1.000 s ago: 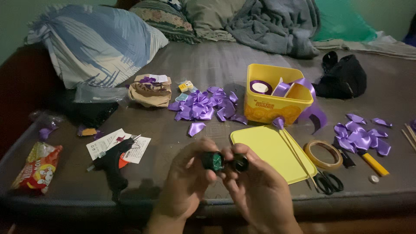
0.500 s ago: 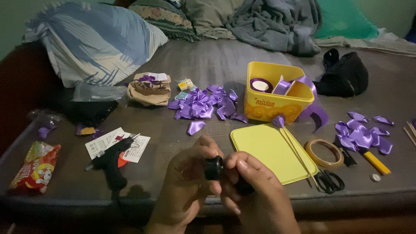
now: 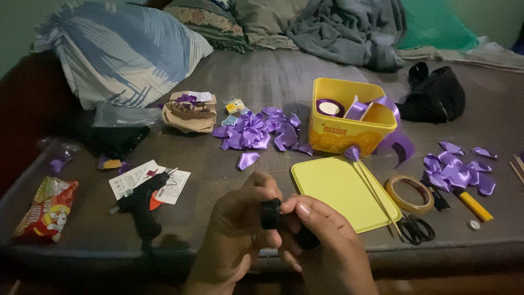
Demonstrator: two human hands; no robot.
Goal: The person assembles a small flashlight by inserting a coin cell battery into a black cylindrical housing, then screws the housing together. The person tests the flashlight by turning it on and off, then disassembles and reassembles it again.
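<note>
Bottom centre of frame: left hand (image 3: 240, 229) & right hand (image 3: 322, 240) both pinch a small black roll (image 3: 270, 213), prob. tape; nothing unwound yet, purple ribbon petals (image 3: 256, 134) lie loose.

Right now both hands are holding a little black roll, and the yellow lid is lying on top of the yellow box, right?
Not quite. The yellow lid lies flat on the bed beside the yellow box, which stands open with purple ribbon inside, as the head view shows. The rest is right: the left hand and right hand both hold the little black roll.
</note>
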